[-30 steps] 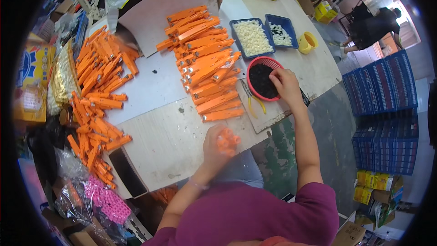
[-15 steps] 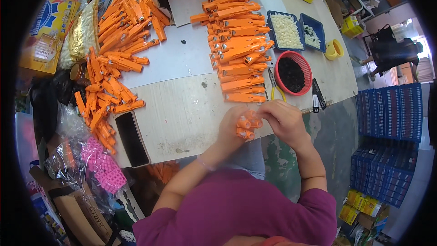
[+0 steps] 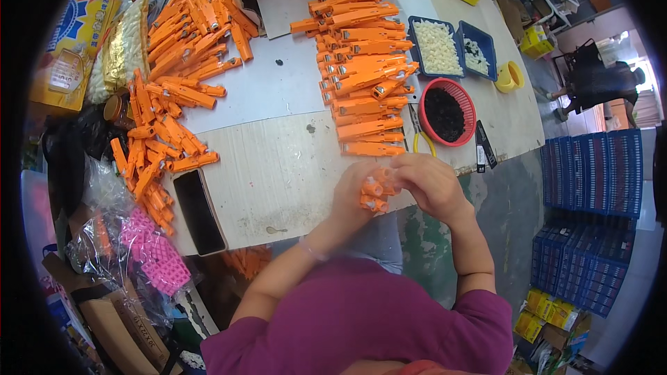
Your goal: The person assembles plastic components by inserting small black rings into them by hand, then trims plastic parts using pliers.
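Note:
At the table's near edge, my left hand [image 3: 349, 198] is closed around a small bunch of orange plastic toy parts [image 3: 375, 203], their round tube ends facing me. Fingers bent and pressed together, my right hand [image 3: 432, 186] is at the right side of that bunch; whatever it pinches is too small or hidden. Just beyond my hands lies a long stacked row of similar orange parts [image 3: 372, 125]. A loose heap of more orange parts [image 3: 182, 94] spreads over the table's left side.
Right of the row are a red basket of small black pieces [image 3: 422, 112], blue trays [image 3: 411, 28] of small white pieces, yellow-handled pliers [image 3: 417, 142] and a yellow tape roll [image 3: 517, 76]. A phone [image 3: 200, 212] lies near left, by a pink mesh item [image 3: 156, 250]. Blue crates [image 3: 590, 173] stand right.
My right hand has shifted slightly left, closer against the orange parts. My left hand keeps its hold, and the view has tilted very slightly.

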A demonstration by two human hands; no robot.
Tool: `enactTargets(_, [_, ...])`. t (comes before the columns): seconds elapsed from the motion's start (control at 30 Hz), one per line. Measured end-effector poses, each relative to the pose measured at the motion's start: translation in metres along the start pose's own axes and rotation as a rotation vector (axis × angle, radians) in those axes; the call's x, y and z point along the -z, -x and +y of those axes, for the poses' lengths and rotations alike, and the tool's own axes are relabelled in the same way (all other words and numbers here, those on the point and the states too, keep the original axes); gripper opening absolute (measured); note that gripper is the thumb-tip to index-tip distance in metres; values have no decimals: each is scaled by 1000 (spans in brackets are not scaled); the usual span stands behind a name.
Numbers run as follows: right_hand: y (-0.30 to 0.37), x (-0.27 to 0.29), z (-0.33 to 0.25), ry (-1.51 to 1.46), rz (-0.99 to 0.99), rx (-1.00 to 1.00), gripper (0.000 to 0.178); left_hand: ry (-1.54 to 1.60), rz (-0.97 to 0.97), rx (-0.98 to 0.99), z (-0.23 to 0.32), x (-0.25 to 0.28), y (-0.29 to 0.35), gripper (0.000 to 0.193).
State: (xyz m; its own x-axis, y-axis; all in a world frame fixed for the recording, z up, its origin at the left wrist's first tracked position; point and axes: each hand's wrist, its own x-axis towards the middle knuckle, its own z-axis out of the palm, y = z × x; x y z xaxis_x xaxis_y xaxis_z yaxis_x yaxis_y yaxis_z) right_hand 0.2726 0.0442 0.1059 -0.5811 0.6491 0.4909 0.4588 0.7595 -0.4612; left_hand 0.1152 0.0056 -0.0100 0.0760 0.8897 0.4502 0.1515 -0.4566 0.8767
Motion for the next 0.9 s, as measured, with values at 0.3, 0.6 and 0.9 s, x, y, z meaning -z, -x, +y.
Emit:
enactTargets(0.3, [-13, 14, 1, 23, -189, -47, 22, 0, -4, -7, 2, 1, -2, 63])
enactTargets(0.6, [35, 53, 111, 468, 1, -665, 19, -5, -10, -76, 2, -2, -4, 57])
enactTargets(0.9, [23, 37, 120, 462, -223, -657, 22, -42, -11, -71, 1, -1, -3, 60])
